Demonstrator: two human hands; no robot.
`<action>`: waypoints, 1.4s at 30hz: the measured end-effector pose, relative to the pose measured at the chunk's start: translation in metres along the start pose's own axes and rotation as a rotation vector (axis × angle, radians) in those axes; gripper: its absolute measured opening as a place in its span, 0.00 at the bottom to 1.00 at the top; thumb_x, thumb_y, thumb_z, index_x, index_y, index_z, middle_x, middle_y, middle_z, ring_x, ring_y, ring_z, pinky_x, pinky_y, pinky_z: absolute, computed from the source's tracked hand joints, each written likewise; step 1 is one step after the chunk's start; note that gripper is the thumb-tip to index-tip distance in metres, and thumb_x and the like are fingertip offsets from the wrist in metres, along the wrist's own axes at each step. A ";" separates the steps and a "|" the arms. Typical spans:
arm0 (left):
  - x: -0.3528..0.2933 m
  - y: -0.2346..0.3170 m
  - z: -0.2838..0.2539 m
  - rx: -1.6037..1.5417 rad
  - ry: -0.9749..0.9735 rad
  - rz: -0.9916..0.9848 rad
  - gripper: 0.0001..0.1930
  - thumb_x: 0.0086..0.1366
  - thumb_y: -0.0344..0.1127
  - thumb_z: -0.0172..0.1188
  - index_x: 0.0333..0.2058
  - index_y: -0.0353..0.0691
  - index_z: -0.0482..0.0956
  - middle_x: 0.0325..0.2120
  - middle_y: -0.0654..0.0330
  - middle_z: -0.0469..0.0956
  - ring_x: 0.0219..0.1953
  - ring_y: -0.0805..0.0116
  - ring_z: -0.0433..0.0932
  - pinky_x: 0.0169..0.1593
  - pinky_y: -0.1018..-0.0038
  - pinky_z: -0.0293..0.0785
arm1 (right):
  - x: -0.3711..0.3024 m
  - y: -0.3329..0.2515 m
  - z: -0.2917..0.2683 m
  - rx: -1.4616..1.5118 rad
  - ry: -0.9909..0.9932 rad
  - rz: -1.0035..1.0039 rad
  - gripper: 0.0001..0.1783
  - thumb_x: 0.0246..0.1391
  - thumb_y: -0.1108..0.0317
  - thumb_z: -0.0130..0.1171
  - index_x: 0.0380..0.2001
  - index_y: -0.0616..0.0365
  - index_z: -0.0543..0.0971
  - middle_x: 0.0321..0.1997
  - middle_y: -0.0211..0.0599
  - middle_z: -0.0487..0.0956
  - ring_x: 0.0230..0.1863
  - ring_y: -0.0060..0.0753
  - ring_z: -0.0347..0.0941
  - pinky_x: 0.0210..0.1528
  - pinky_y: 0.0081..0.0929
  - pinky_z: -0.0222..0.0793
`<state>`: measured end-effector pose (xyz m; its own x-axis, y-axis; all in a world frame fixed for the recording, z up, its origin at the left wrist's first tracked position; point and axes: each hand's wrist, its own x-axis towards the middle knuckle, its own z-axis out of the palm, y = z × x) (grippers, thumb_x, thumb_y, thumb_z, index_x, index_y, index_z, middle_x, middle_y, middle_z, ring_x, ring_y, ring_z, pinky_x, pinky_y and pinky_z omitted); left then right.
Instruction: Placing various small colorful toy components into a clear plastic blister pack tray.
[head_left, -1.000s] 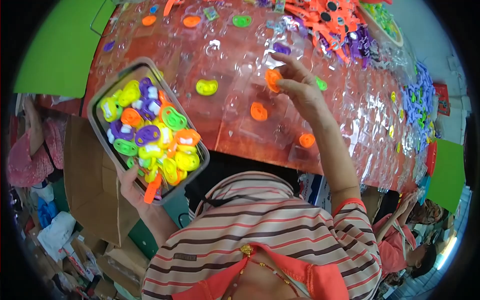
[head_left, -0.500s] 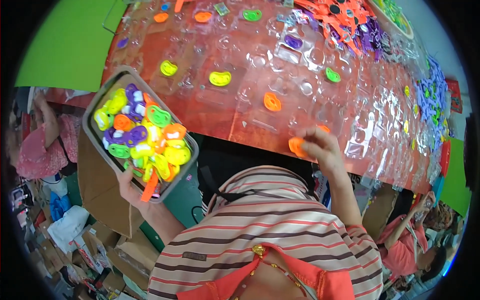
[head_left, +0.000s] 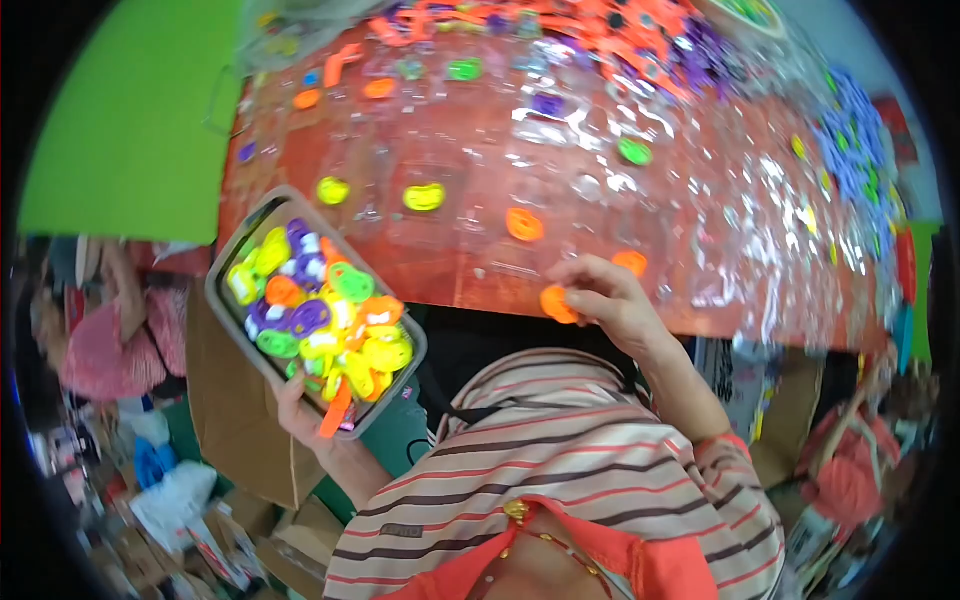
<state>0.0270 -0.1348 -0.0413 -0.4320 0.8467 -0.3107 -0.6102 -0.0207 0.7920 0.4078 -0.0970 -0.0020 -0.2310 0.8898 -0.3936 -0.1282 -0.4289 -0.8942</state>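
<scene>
My left hand [head_left: 298,412] grips the near left side of a grey plastic bin [head_left: 238,322], fingers over its rim. Toy pacifiers in yellow, purple, green and orange fill the bin, with a loose orange strip [head_left: 336,408] sticking out over the rim. At the table's front edge, the thumb and fingers of my right hand [head_left: 612,302] pinch an orange toy pacifier [head_left: 556,304]. Beyond that hand, another orange pacifier [head_left: 629,263] lies on the clear plastic blister trays [head_left: 510,268]. A further orange one [head_left: 524,224] and a yellow one [head_left: 424,197] rest farther in.
Clear trays cover the red tabletop [head_left: 440,285]. Orange and purple pieces [head_left: 650,50] are heaped at the back, and lilac pieces [head_left: 852,140] at the far right. A cardboard box [head_left: 235,420] stands below the bin. People work at the left and right.
The view has shifted, moving the scene lower in the picture. My right hand has moved a little left with the orange pacifier, and the bin has come closer to it.
</scene>
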 end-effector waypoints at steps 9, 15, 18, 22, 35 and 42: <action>-0.008 0.010 0.014 -0.054 -0.348 -0.249 0.26 0.62 0.37 0.53 0.58 0.32 0.68 0.54 0.50 0.74 0.56 0.54 0.75 0.62 0.58 0.67 | -0.063 0.024 -0.013 -0.209 0.036 -0.178 0.12 0.59 0.77 0.56 0.46 0.63 0.78 0.43 0.33 0.79 0.45 0.22 0.76 0.50 0.22 0.71; -0.011 0.008 0.048 -0.008 -0.383 -0.382 0.28 0.60 0.37 0.54 0.58 0.31 0.67 0.55 0.49 0.73 0.56 0.54 0.75 0.62 0.58 0.68 | -0.102 0.014 -0.078 -0.390 0.435 -0.206 0.11 0.57 0.79 0.55 0.43 0.64 0.80 0.42 0.31 0.77 0.45 0.22 0.74 0.47 0.19 0.70; -0.023 0.001 0.076 -0.009 -0.363 -0.430 0.29 0.58 0.37 0.54 0.58 0.30 0.67 0.55 0.49 0.73 0.56 0.53 0.74 0.62 0.57 0.68 | -0.111 0.013 -0.117 -0.598 0.631 -0.282 0.11 0.57 0.79 0.55 0.43 0.65 0.80 0.41 0.31 0.77 0.43 0.21 0.74 0.46 0.20 0.70; -0.031 -0.007 0.094 0.113 -0.368 -0.432 0.26 0.57 0.35 0.52 0.55 0.31 0.70 0.53 0.52 0.74 0.55 0.58 0.74 0.60 0.61 0.71 | -0.106 0.003 -0.148 -0.412 0.809 -0.295 0.13 0.53 0.79 0.56 0.43 0.64 0.79 0.35 0.32 0.79 0.38 0.23 0.75 0.43 0.22 0.71; -0.064 -0.049 0.157 0.194 -0.548 -0.442 0.28 0.59 0.30 0.49 0.59 0.31 0.66 0.52 0.51 0.75 0.54 0.59 0.76 0.58 0.63 0.73 | -0.067 -0.011 -0.174 -0.818 0.649 -0.413 0.12 0.55 0.77 0.55 0.42 0.59 0.80 0.36 0.42 0.79 0.39 0.39 0.78 0.41 0.30 0.71; -0.065 -0.059 0.175 0.167 -0.683 -0.422 0.32 0.57 0.29 0.48 0.64 0.34 0.60 0.56 0.51 0.71 0.56 0.56 0.74 0.60 0.60 0.71 | -0.077 -0.017 -0.168 -1.000 0.665 -0.389 0.10 0.54 0.73 0.58 0.41 0.58 0.79 0.37 0.41 0.75 0.40 0.46 0.75 0.42 0.36 0.71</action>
<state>0.2075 -0.0953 0.0238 0.3441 0.9038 -0.2543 -0.5007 0.4058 0.7646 0.5898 -0.1318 0.0074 0.2241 0.9612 0.1607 0.7728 -0.0748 -0.6302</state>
